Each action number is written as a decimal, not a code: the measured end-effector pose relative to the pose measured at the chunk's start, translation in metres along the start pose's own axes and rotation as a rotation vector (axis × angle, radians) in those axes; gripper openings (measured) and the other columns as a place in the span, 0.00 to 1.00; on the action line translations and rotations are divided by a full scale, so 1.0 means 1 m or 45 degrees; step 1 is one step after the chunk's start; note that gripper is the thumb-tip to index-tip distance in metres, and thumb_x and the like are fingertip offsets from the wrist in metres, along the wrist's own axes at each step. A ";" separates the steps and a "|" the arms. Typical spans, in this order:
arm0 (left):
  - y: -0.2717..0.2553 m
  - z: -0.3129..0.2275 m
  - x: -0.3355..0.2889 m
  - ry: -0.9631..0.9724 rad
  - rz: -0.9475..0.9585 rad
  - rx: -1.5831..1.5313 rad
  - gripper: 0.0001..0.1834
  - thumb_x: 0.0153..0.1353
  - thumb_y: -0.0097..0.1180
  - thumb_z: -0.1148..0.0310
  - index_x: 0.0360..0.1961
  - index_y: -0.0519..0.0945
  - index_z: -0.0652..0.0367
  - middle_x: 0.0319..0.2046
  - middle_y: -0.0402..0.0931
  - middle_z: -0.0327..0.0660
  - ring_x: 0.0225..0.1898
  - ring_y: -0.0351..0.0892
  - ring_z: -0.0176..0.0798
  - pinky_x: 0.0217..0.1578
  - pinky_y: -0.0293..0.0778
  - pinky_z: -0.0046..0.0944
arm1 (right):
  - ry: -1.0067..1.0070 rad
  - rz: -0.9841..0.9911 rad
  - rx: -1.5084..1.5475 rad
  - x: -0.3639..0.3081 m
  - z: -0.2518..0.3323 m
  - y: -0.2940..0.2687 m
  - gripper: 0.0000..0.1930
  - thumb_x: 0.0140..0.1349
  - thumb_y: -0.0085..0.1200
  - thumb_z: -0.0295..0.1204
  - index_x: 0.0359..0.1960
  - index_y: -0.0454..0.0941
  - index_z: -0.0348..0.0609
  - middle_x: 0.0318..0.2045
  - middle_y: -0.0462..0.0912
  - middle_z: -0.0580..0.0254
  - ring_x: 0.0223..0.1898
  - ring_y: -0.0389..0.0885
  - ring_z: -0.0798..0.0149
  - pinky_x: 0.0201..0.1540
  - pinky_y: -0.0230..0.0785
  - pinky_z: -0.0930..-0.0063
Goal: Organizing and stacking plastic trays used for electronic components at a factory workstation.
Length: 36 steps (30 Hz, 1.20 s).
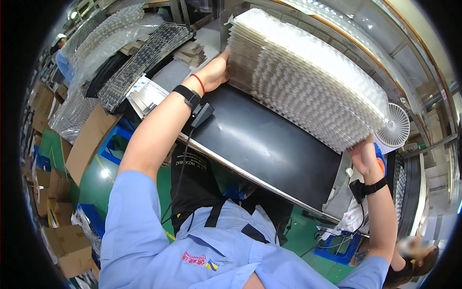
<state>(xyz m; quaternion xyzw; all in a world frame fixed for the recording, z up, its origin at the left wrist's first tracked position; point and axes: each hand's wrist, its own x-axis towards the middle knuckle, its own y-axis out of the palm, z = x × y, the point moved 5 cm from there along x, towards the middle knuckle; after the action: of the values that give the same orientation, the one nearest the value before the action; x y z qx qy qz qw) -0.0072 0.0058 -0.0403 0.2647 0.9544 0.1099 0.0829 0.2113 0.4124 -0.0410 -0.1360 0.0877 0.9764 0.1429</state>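
A tall stack of thin translucent plastic sheets with rows of raised bumps point(308, 82) is held up over the far side of a black work mat point(260, 139). My left hand point(219, 71) grips the stack's left end, its fingertips hidden behind the sheets. At the lower right corner, my right hand point(363, 153) supports the other end, with the fingers curled beneath and partly out of sight. Both wrists wear black straps with small devices, and a red cord circles the left one.
Left of the mat lie dark patterned sheets point(144, 62), bubble wrap point(108, 36) and a small pile of flat pieces point(190, 53). A white fan point(395, 126) stands at the right. Cardboard boxes point(70, 243) sit on the green floor. Another person point(423, 262) is at lower right.
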 end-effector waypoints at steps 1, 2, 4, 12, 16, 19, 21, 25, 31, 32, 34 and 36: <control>0.000 0.001 0.000 -0.012 0.050 -0.015 0.32 0.72 0.25 0.48 0.71 0.50 0.55 0.71 0.50 0.42 0.71 0.48 0.42 0.68 0.43 0.45 | 0.005 -0.030 0.023 -0.001 -0.001 0.002 0.38 0.67 0.30 0.61 0.71 0.48 0.49 0.70 0.52 0.60 0.69 0.52 0.57 0.67 0.46 0.59; 0.000 0.003 0.000 -0.013 0.054 -0.016 0.32 0.72 0.25 0.48 0.71 0.50 0.55 0.71 0.50 0.42 0.71 0.48 0.42 0.68 0.43 0.45 | 0.005 -0.034 0.023 -0.002 -0.001 0.004 0.38 0.67 0.30 0.61 0.71 0.48 0.49 0.70 0.52 0.60 0.69 0.52 0.57 0.67 0.46 0.59; 0.011 0.002 -0.009 -0.002 0.027 0.015 0.34 0.72 0.24 0.45 0.72 0.47 0.55 0.72 0.44 0.42 0.72 0.42 0.42 0.69 0.38 0.44 | -0.007 0.026 0.157 -0.004 -0.001 0.013 0.38 0.67 0.30 0.61 0.70 0.50 0.49 0.69 0.55 0.61 0.68 0.54 0.58 0.67 0.48 0.61; -0.006 0.012 0.004 0.113 0.114 0.071 0.42 0.68 0.18 0.37 0.72 0.42 0.58 0.73 0.37 0.43 0.73 0.35 0.42 0.70 0.33 0.42 | -0.006 -0.016 0.306 -0.006 -0.003 0.012 0.35 0.69 0.30 0.58 0.69 0.52 0.48 0.69 0.56 0.62 0.67 0.56 0.56 0.68 0.49 0.60; -0.021 0.023 0.006 0.012 0.173 0.091 0.51 0.62 0.19 0.29 0.72 0.39 0.60 0.73 0.35 0.48 0.74 0.32 0.46 0.70 0.31 0.46 | -0.054 -0.037 0.397 -0.014 0.022 0.014 0.36 0.68 0.30 0.59 0.70 0.51 0.49 0.69 0.56 0.60 0.68 0.55 0.55 0.69 0.48 0.60; -0.014 0.013 -0.005 0.145 0.161 0.190 0.54 0.59 0.19 0.26 0.71 0.38 0.62 0.73 0.35 0.49 0.74 0.32 0.46 0.70 0.30 0.46 | -0.236 -0.141 0.508 -0.016 0.049 0.000 0.38 0.68 0.29 0.60 0.69 0.54 0.44 0.68 0.57 0.57 0.68 0.55 0.54 0.69 0.48 0.61; -0.003 -0.004 -0.008 0.251 0.114 0.245 0.55 0.58 0.19 0.25 0.71 0.38 0.62 0.73 0.36 0.49 0.74 0.32 0.46 0.70 0.31 0.46 | -0.314 -0.176 0.520 -0.022 0.070 0.009 0.39 0.68 0.28 0.61 0.68 0.55 0.41 0.67 0.59 0.55 0.67 0.56 0.53 0.68 0.48 0.60; 0.015 -0.061 0.009 0.926 -0.029 0.337 0.51 0.61 0.25 0.28 0.72 0.42 0.59 0.71 0.42 0.49 0.72 0.40 0.42 0.69 0.38 0.41 | -0.498 -0.105 0.415 -0.018 0.087 0.034 0.40 0.68 0.26 0.61 0.65 0.59 0.34 0.64 0.64 0.52 0.65 0.61 0.52 0.68 0.49 0.58; 0.029 -0.077 0.010 1.115 -0.161 0.369 0.36 0.70 0.35 0.42 0.66 0.61 0.62 0.62 0.64 0.43 0.63 0.60 0.36 0.64 0.53 0.34 | -0.585 -0.268 0.230 -0.016 0.087 0.038 0.36 0.71 0.24 0.57 0.64 0.61 0.36 0.64 0.65 0.53 0.64 0.62 0.55 0.67 0.52 0.62; 0.025 -0.075 0.007 1.130 -0.179 0.418 0.36 0.70 0.36 0.43 0.66 0.61 0.62 0.62 0.64 0.43 0.63 0.60 0.36 0.64 0.53 0.34 | -0.614 -0.234 0.245 -0.017 0.086 0.037 0.36 0.71 0.24 0.57 0.65 0.59 0.37 0.64 0.65 0.53 0.65 0.61 0.55 0.67 0.51 0.62; 0.026 -0.072 0.003 1.198 -0.234 0.436 0.36 0.69 0.36 0.43 0.66 0.60 0.62 0.62 0.65 0.43 0.63 0.60 0.36 0.64 0.54 0.34 | -0.740 -0.274 0.226 -0.024 0.090 0.048 0.36 0.71 0.24 0.57 0.69 0.52 0.41 0.66 0.61 0.52 0.67 0.58 0.56 0.68 0.49 0.63; 0.028 -0.071 0.001 1.228 -0.235 0.439 0.36 0.69 0.37 0.42 0.66 0.61 0.61 0.61 0.66 0.43 0.63 0.61 0.35 0.63 0.55 0.33 | -0.846 -0.313 0.088 -0.022 0.087 0.049 0.36 0.71 0.24 0.56 0.70 0.49 0.42 0.67 0.58 0.53 0.68 0.56 0.56 0.68 0.48 0.62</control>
<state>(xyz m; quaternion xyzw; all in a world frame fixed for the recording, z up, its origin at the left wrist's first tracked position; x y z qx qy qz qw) -0.0097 0.0177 0.0348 0.1084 0.9077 0.0529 -0.4018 0.1958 0.3783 0.0540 0.1842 0.0522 0.9394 0.2844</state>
